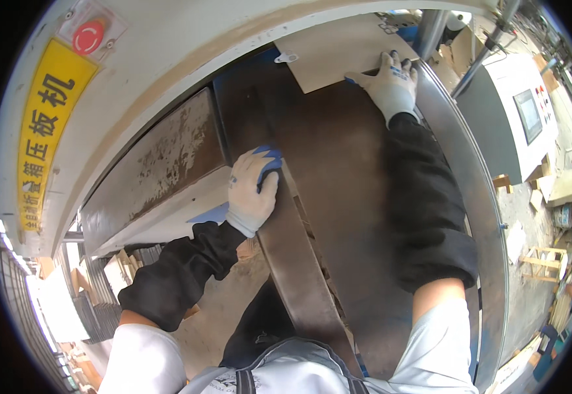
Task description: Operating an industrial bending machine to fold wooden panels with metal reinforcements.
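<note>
A flat beige sheet lies at the far end of a dark metal machine bed. A small pale tab with a hole projects from its left edge. My right hand, in a white glove with blue-coated fingers, rests on the sheet's right part. Its thumb points left and its fingers are spread. My left hand, gloved the same way, rests by the far end of a dark metal rail along the bed's left side. Its fingers are loosely bent, thumb apart, and nothing shows in it.
Above at left curves a pale machine housing with a red emergency button and a yellow label. A metal side rail bounds the bed at right. Beyond stand a control cabinet and a small wooden stool.
</note>
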`<action>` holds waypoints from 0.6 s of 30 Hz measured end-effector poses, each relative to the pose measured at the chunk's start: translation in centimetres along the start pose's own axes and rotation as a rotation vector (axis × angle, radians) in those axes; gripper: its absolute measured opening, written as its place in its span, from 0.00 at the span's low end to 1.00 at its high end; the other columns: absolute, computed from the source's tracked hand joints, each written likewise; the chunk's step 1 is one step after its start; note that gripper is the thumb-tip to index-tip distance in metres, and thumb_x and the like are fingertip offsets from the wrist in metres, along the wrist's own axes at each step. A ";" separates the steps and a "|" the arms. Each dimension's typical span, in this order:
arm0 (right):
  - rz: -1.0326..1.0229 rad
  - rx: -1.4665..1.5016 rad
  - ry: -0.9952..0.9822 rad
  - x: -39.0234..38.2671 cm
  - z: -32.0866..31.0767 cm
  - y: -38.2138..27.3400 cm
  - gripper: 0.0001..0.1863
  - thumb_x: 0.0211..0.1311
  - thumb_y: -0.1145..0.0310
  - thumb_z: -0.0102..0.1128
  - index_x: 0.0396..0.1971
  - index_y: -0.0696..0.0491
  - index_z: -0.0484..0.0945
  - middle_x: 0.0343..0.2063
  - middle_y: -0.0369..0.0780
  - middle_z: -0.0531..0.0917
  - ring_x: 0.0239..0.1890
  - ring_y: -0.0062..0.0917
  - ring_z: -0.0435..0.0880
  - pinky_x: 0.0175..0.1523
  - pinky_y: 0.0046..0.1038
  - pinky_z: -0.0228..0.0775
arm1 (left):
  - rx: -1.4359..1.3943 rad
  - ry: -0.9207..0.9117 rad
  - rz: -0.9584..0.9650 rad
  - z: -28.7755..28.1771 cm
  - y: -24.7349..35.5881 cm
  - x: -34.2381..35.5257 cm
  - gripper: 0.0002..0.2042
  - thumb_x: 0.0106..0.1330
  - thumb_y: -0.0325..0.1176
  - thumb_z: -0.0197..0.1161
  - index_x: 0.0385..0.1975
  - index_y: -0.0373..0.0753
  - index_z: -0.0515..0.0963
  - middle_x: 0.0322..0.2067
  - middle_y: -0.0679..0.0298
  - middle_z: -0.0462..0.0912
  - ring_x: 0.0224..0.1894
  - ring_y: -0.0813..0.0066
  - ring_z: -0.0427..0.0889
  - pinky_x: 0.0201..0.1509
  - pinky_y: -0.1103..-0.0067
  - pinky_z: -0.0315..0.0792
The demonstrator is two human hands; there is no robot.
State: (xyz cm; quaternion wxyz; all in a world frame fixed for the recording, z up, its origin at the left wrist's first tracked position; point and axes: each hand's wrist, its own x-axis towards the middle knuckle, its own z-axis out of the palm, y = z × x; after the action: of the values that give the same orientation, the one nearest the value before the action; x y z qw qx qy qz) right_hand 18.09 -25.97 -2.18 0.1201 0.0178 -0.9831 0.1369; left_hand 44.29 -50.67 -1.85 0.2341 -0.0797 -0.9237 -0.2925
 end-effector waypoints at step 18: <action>0.016 0.001 -0.040 -0.1 -0.5 -0.3 0.62 0.54 0.21 0.61 0.78 0.53 0.61 0.81 0.45 0.58 0.83 0.47 0.50 0.85 0.43 0.38 | 0.005 -0.003 0.008 0.1 -0.3 0.0 0.11 0.62 0.24 0.64 0.44 0.36 0.83 0.50 0.54 0.86 0.59 0.48 0.80 0.65 0.60 0.72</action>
State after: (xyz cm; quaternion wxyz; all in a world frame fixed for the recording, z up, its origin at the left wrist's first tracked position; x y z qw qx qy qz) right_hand 18.31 -26.12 -1.66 0.0993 0.0130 -0.9853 0.1381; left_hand 44.19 -50.86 -2.07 0.2339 -0.0831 -0.9245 -0.2893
